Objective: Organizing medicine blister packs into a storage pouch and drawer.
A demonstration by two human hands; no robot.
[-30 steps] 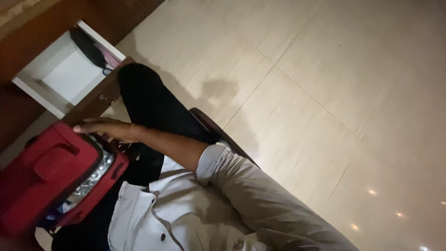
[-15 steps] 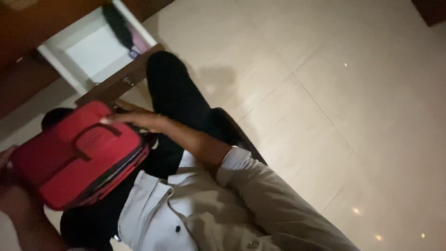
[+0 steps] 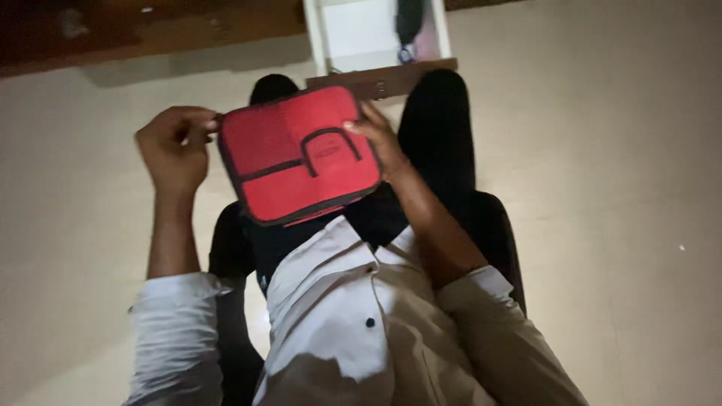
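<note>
Red fabric pouch lies flat on the lap of the seated person, dark-trimmed, strap loop on its top face, closed all round as far as the edge shows. Head view: left hand is curled at the pouch's left corner, fingertips pinched on something small there, probably a zip pull, too blurred to confirm. Right hand rests on the right edge, fingers spread over the top, pressing it down. Change noted: a second ago the pouch gaped open at the person's left side, shiny blister strips showing inside, only the right hand on it; half a second ago it was nearly shut; now it is centred, shut and held from both sides. Judgement: closing is done or in its last bit of travel. Behind the knees an open white drawer in dark wood, with a dark object inside, not identifiable. Contents of the pouch are hidden. The chair is mostly covered by legs and shirt. The whole frame is dim and motion-smeared; the tile floor is otherwise plain.
</note>
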